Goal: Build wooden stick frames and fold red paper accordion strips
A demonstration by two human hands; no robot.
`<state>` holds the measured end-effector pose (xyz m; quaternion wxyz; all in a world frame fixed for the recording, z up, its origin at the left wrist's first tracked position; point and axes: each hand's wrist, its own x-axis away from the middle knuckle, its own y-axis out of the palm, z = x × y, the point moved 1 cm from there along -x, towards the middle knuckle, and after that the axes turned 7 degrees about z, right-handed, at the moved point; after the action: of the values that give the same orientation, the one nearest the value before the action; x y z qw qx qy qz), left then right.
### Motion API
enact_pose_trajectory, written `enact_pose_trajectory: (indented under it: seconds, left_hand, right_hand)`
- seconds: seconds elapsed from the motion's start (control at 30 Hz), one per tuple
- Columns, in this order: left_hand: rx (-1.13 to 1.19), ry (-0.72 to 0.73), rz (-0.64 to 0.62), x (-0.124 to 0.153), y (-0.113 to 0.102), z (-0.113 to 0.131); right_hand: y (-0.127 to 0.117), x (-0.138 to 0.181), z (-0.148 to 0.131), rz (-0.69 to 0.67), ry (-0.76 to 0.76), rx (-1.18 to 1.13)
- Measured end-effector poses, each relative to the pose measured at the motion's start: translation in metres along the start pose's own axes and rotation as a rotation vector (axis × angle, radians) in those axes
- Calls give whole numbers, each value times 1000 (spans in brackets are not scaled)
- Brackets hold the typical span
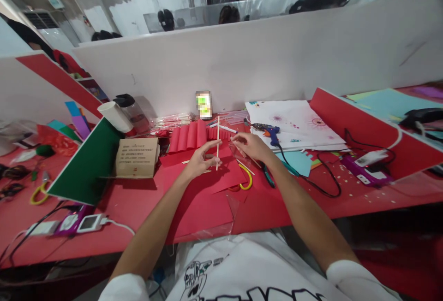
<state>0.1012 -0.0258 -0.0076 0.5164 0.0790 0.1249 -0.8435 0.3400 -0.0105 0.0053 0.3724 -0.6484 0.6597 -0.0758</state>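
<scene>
My left hand (pixel 203 159) pinches a thin pale wooden stick (pixel 218 128), held nearly upright above red paper sheets (pixel 197 190). To its right, my right hand (pixel 252 146) hovers with bent fingers apart, and nothing clear shows in it. Below that hand lie scissors with a yellow handle (pixel 247 179) and another thin stick (pixel 246 167). Pliers with dark green handles (pixel 268 175) rest beside my right forearm. Behind my left hand is folded, ridged red paper (pixel 188 136). A few more short sticks (pixel 206 170) lie near my left fingers, partly hidden.
A lit phone (pixel 204 105) leans on the white partition (pixel 173 70). At right are a blue glue gun (pixel 270 131) with its cable and white patterned sheets (pixel 301 116). A cardboard box (pixel 136 157), a green board (pixel 86 167) and a purple power strip (pixel 71 221) stand left.
</scene>
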Motion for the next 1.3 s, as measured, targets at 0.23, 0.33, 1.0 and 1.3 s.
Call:
enact_pose_trajectory:
  seconds: [0.23, 0.33, 1.0, 1.3]
  left_hand:
    - [5, -47, 80, -4, -7, -12]
    - [17, -55, 91, -5, -9, -15]
    - [31, -36, 100, -6, -11, -18]
    - [41, -52, 148, -6, -12, -12]
  right_hand:
    - [-17, 4, 10, -218, 94, 507]
    - [-30, 8, 7, -217, 167, 644]
    - [-38, 29, -13, -609, 399, 882]
    - [-53, 33, -13, -534, 346, 807]
